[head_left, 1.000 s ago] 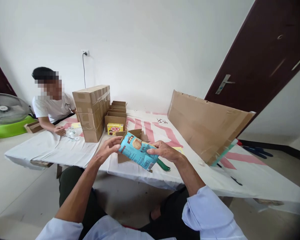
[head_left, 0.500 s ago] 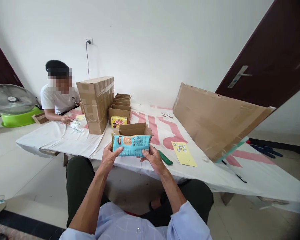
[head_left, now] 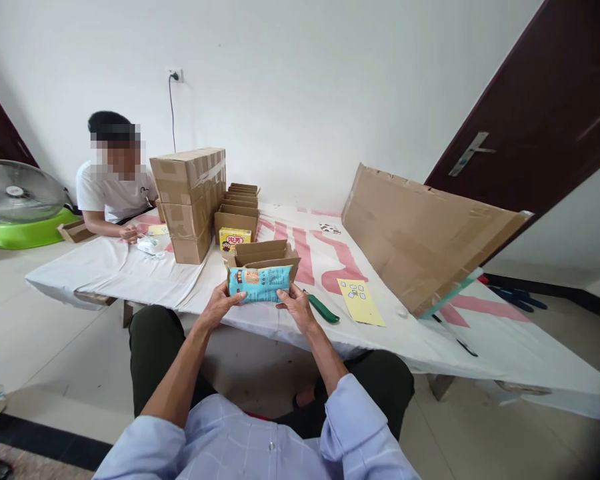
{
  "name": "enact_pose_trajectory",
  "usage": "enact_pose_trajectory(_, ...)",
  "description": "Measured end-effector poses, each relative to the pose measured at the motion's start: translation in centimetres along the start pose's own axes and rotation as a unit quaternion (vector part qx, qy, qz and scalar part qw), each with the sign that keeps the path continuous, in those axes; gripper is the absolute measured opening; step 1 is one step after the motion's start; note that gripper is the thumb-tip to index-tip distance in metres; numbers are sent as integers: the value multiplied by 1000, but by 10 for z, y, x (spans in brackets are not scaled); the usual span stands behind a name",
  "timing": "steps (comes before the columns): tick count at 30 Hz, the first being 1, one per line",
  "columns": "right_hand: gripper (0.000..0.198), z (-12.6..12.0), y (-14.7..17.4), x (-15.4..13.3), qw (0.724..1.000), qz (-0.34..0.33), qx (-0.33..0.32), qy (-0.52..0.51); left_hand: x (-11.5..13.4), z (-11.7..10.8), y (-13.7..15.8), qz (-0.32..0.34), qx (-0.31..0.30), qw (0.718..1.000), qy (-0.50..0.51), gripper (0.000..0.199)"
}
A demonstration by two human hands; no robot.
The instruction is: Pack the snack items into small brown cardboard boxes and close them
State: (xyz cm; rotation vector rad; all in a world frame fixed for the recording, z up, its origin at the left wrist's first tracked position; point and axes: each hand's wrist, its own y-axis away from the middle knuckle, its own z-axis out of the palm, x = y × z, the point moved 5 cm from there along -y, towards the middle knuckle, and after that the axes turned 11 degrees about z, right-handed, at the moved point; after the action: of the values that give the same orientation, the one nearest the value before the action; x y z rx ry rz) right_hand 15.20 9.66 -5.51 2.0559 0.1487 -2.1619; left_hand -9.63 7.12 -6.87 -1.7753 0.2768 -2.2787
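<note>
Between both my hands is a blue printed food packet (head_left: 260, 285), held level at the table's near edge. My left hand (head_left: 221, 304) grips its left end, thumb on the front face. At the right end my right hand (head_left: 296, 307) closes on it in the same way, with its other fingers partly hidden behind. Directly behind the packet stands an open cardboard box (head_left: 263, 251), its lower front covered by the packet. A green-handled tool (head_left: 324, 309) lies just right of my right hand; its far end is hidden.
Stacked cardboard boxes (head_left: 187, 207) stand left of centre, beside a yellow printed box (head_left: 234, 239) and a row of open cartons (head_left: 237, 217). A yellow card (head_left: 363, 303) lies to the right, before a leaning cardboard sheet (head_left: 420, 240). Another person (head_left: 115, 190) sits at the left.
My view has shifted slightly, so the scene sits a little further left and higher. The packet's top edge looks tipped back a bit; both hands keep their hold on it.
</note>
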Motion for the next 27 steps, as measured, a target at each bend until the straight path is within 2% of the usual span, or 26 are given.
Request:
enact_pose_trajectory(8, 63, -14, -59, 12, 998, 46, 28, 29, -31, 0, -58, -17, 11, 1000, -22, 77)
enact_pose_trajectory(11, 62, -13, -61, 17, 998, 49, 26, 27, -36, -3, -59, -29, 20, 999, -25, 77)
enact_pose_trajectory(14, 60, -9, -49, 23, 999, 47, 18, 20, -34, -6, -51, -28, 23, 999, -19, 74)
enact_pose_trajectory(18, 61, 1, -33, 10, 1000, 9, 25, 1, -15, -8, -44, -9, 29, 1000, -5, 73)
enact_pose_trajectory(24, 61, 15, -39, -42, 996, -67, 61, -7, 40, -10, -53, 74, 27, 996, 41, 72)
enact_pose_trajectory(27, 65, 21, -42, -47, 996, -67, 62, -5, 46, -16, -48, 78, 35, 995, 51, 70)
